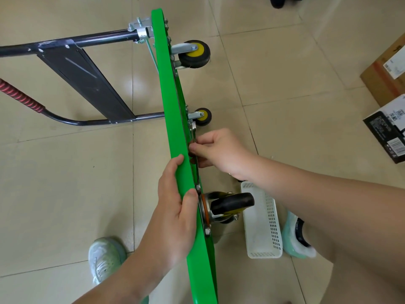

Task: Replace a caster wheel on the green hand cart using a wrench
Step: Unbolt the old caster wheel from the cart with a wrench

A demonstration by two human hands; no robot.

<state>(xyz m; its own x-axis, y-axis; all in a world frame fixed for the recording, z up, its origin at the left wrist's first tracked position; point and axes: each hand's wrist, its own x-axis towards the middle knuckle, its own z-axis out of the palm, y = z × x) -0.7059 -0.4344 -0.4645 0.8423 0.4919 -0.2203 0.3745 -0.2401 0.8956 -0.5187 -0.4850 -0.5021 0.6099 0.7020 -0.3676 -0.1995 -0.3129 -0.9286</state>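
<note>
The green hand cart point(173, 115) stands on its edge on the tiled floor, underside facing right. My left hand point(175, 207) grips the top edge of the green deck. My right hand point(217, 150) holds a metal wrench point(193, 132) flat against the underside, its fingers curled round the handle. A black swivel caster point(232, 204) sits on its plate just below my right hand. Two yellow-hubbed wheels are fixed farther along, one large point(195, 54) and one small point(202, 116). The bolt under the wrench is hidden.
The cart's dark folded handle point(87, 80) with a red grip point(19, 96) lies to the left. A white plastic basket point(262, 222) stands on the floor by my right foot. Cardboard boxes point(388, 73) sit at the right edge.
</note>
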